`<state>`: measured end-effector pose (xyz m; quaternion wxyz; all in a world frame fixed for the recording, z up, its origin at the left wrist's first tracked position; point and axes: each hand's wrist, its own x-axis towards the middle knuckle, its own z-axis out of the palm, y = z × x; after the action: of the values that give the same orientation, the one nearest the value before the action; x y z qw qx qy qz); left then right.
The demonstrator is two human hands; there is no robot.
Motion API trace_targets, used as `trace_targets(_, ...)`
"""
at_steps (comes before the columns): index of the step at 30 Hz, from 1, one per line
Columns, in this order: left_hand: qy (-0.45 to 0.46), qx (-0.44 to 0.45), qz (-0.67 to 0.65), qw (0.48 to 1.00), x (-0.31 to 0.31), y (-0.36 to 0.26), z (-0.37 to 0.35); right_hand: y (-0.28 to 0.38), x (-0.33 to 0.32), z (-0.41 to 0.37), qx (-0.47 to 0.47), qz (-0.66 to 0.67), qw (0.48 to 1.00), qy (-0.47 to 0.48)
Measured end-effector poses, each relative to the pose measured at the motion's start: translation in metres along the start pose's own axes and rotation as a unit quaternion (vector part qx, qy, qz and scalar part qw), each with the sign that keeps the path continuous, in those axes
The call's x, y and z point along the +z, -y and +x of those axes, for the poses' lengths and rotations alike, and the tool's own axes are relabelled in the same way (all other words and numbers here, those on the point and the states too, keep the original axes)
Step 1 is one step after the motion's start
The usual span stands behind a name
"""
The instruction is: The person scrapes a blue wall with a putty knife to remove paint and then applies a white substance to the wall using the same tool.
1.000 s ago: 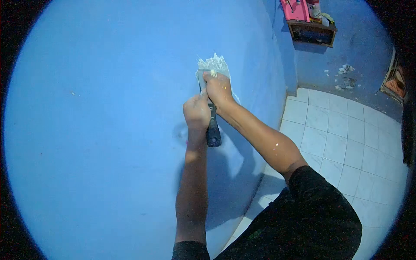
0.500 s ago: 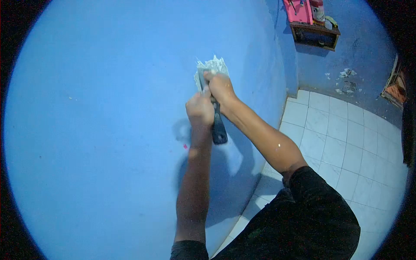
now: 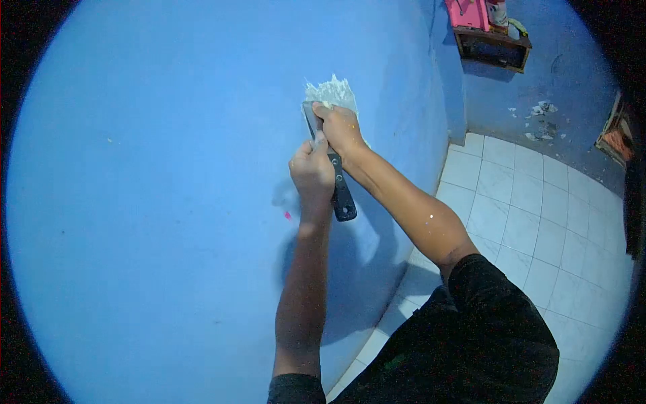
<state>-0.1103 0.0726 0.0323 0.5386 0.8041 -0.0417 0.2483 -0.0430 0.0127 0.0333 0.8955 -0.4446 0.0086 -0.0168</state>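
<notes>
Both hands are closed on a scraper with a flat metal blade and a black handle, its handle end pointing down. My right hand grips the upper part by the blade, thumb near the blade's top edge. Lower and to the left, my left hand is closed around the part where blade meets handle. The blade lies against the blue wall, at a bare whitish patch with ragged edges where paint is off. My fingers hide part of the blade and of the patch.
A small wooden shelf with a pink object on it hangs on the far wall at upper right. Peeled spots mark that wall. White floor tiles lie at right. A pink speck shows on the blue wall.
The bare patch shows slightly taller above the blade and more of it is uncovered. My hands and the scraper have shifted only slightly; the view has moved a little.
</notes>
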Motion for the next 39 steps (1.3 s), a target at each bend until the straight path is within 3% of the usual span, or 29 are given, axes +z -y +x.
trace_targets(1,-0.003,0.058,0.083,0.995,-0.002,-0.002,-0.003,-0.001,0.001,0.000,-0.004,-0.013,1.000,-0.010)
trace_targets(2,-0.003,0.064,0.083,0.994,-0.002,-0.001,-0.003,-0.002,0.001,0.001,-0.010,-0.011,1.000,-0.008)
trace_targets(4,-0.025,-0.009,-0.037,0.999,0.000,0.004,-0.001,-0.005,0.001,0.000,-0.025,-0.059,0.998,-0.025)
trace_targets(8,-0.063,-0.038,0.009,0.997,0.008,0.007,0.013,-0.001,-0.001,0.007,-0.048,-0.051,0.998,0.009)
trace_targets(10,-0.043,-0.042,0.137,0.989,0.009,0.006,0.030,0.006,0.000,0.019,0.004,0.002,1.000,0.002)
trace_targets(13,-0.073,0.015,0.206,0.976,0.016,0.006,0.017,0.001,-0.012,0.017,0.017,-0.064,0.997,0.037)
trace_targets(14,-0.074,0.021,0.205,0.976,0.017,0.012,0.012,0.001,-0.014,0.010,0.023,-0.089,0.995,0.048)
trace_targets(16,-0.059,0.008,0.008,0.998,0.015,0.021,0.000,0.002,-0.011,0.006,-0.011,-0.064,0.997,0.049)
trace_targets(17,-0.064,0.021,0.096,0.993,0.013,0.019,0.003,0.006,-0.010,0.006,-0.019,-0.076,0.996,0.034)
trace_targets(21,-0.070,-0.047,0.046,0.995,0.019,0.014,0.009,-0.003,-0.009,0.019,-0.014,-0.036,0.999,0.032)
trace_targets(23,-0.063,0.068,0.096,0.991,0.016,0.015,-0.002,-0.014,-0.013,0.021,-0.036,-0.070,0.996,0.036)
trace_targets(24,-0.062,0.070,0.095,0.991,0.018,0.015,0.001,-0.021,-0.014,0.023,-0.058,-0.102,0.992,0.040)
trace_targets(26,-0.079,-0.007,0.033,0.996,0.019,0.015,0.001,-0.007,-0.012,0.012,-0.054,-0.117,0.991,0.027)
trace_targets(28,-0.072,-0.011,0.000,0.997,0.019,0.019,0.007,-0.004,-0.010,0.020,-0.031,-0.044,0.997,0.050)
trace_targets(30,-0.067,-0.017,-0.040,0.997,0.020,0.021,0.001,-0.005,-0.013,0.014,-0.024,-0.051,0.997,0.046)
trace_targets(32,-0.093,0.024,0.080,0.992,0.022,0.021,-0.003,-0.007,-0.014,0.010,-0.012,-0.046,0.997,0.054)
trace_targets(33,-0.093,0.024,0.079,0.992,0.023,0.020,0.000,-0.006,-0.014,0.013,-0.013,-0.046,0.997,0.053)
trace_targets(35,-0.079,-0.053,-0.077,0.992,0.023,0.012,0.006,-0.003,-0.011,0.022,-0.041,-0.062,0.996,0.051)
trace_targets(39,-0.082,-0.024,-0.027,0.996,0.028,0.007,0.000,-0.006,-0.014,0.025,-0.002,-0.045,0.997,0.059)
